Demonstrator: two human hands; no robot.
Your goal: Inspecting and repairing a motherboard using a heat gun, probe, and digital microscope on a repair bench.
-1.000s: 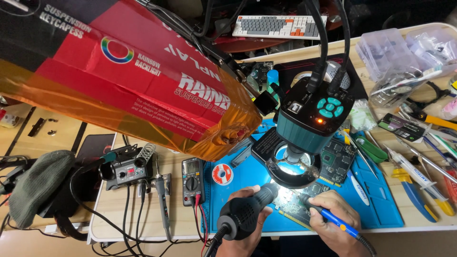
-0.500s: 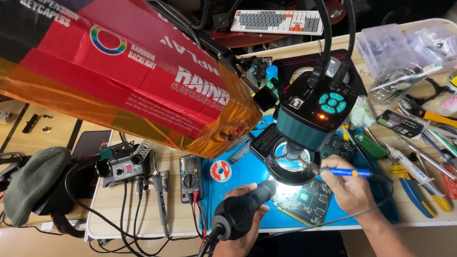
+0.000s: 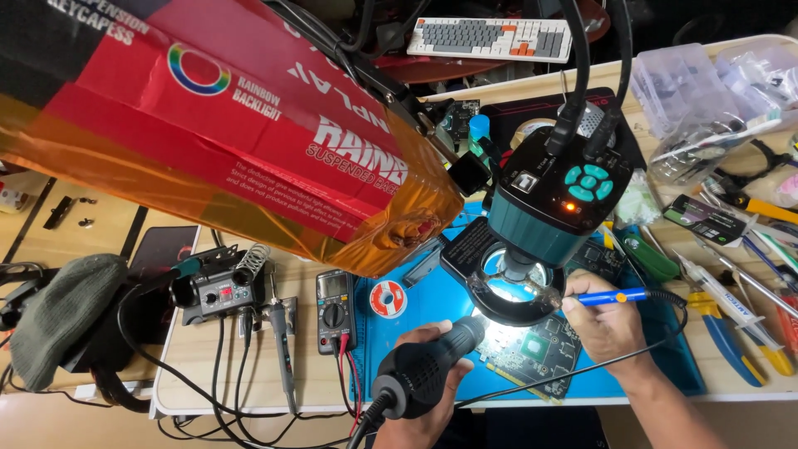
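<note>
Lying under the ring light of a teal digital microscope head (image 3: 544, 208), a green rectangular circuit board (image 3: 532, 353) is found on a blue silicone work mat (image 3: 432, 287), just between the two hands. A black hot-air handle with a ribbed grip (image 3: 424, 370) is held closed in the left hand (image 3: 424, 391); its long axis runs from lower left up to the right, and its nozzle is aimed at the board's lit upper-left edge, just beside it. A slim blue-handled soldering iron (image 3: 603, 297) is pinched in the right hand (image 3: 607, 328), lying nearly level with its tip pointed left under the lens. The board is thus placed up and to the right of the left hand and down and to the left of the right hand; the right is judged nearer.

A large red and black printed carton wrapped in amber film (image 3: 224, 125) is hung across the upper left. A small round red and white solder tin (image 3: 387, 298) is set on the mat's left edge, beside a dark handheld multimeter (image 3: 335, 309). Clear plastic bags (image 3: 698, 100) are piled at the upper right.
</note>
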